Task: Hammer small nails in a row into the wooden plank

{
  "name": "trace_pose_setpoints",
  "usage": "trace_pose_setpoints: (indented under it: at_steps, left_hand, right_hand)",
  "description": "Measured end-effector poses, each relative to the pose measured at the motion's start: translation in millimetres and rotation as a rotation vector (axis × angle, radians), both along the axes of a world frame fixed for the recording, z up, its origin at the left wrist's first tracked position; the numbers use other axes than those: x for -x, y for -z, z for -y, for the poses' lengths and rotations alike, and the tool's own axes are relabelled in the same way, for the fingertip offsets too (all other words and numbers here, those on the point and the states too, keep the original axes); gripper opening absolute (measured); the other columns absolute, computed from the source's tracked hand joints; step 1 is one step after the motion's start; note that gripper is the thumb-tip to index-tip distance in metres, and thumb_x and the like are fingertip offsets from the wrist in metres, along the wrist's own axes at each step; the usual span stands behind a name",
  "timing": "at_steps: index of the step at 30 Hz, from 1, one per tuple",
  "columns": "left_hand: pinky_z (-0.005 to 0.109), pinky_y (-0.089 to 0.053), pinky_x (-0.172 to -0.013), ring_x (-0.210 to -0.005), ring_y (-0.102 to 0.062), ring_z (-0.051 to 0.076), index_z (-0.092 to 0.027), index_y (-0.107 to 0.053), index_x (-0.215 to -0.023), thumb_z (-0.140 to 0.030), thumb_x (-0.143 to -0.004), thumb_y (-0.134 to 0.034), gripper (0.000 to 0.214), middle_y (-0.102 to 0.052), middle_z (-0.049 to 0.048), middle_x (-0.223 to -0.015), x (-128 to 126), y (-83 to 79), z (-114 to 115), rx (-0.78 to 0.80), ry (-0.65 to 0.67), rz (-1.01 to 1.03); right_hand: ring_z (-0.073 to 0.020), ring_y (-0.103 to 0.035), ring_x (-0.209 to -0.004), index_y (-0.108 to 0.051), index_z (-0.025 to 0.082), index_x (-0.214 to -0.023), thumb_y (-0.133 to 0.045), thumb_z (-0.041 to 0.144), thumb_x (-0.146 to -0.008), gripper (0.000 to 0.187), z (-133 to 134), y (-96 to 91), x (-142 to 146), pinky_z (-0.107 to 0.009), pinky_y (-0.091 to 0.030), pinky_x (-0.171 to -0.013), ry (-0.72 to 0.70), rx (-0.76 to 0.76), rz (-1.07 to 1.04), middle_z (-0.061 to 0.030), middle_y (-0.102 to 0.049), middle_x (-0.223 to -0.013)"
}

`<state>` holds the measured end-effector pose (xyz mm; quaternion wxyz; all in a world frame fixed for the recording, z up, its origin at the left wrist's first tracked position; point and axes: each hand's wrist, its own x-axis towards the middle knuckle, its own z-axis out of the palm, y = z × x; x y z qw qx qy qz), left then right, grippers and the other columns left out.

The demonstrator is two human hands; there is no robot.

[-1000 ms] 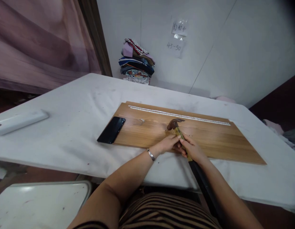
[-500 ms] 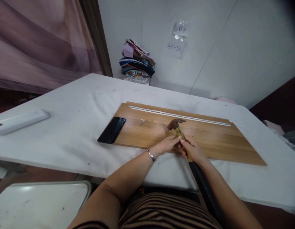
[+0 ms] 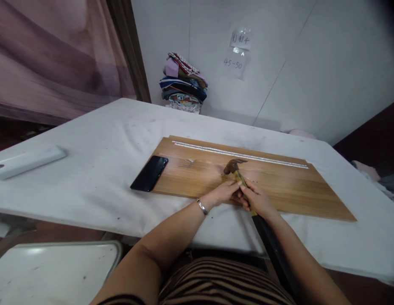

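Note:
Both hands meet at the upper part of a claw hammer (image 3: 238,176), over the near edge of a wooden board (image 3: 298,190). My right hand (image 3: 258,199) is closed round the yellow neck, with the black handle slanting back under the forearm. From the left, my left hand (image 3: 224,191) presses its closed fingers against the same neck; part of them is hidden behind the hammer. The rusty head stands just beyond the fingertips, claw toward the right. Several loose nails (image 3: 189,162) lie on the board, left of the head. Small dark spots mark the wood right of it.
A black phone (image 3: 149,173) rests across the board's left end. Two white measuring strips (image 3: 241,154) run along its far side. The white-covered table (image 3: 104,169) also bears a white object (image 3: 31,161) at left. Folded clothes (image 3: 184,82) are stacked by the wall. A stool (image 3: 53,271) stands front left.

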<state>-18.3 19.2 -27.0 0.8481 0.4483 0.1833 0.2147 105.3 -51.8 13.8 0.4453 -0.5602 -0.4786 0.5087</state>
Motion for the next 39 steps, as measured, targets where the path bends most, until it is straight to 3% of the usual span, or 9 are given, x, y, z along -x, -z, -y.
trace_pose_setpoints:
  at_steps: [39]
  left_hand:
    - [0.037,-0.051,-0.073,-0.059,-0.061,0.014,-0.015,-0.047,-0.081,-0.063,-0.070,-0.064,0.053,-0.051,-0.0030,-0.066,1.2,0.2,0.1,-0.027,0.004,0.022]
  right_hand:
    - [-0.0039,-0.040,-0.033,-0.052,0.020,-0.095,-0.056,0.050,-0.079,0.034,0.2,0.2,2.2,-0.018,-0.033,-0.029,0.020,-0.012,-0.003,0.0064,-0.051,-0.064]
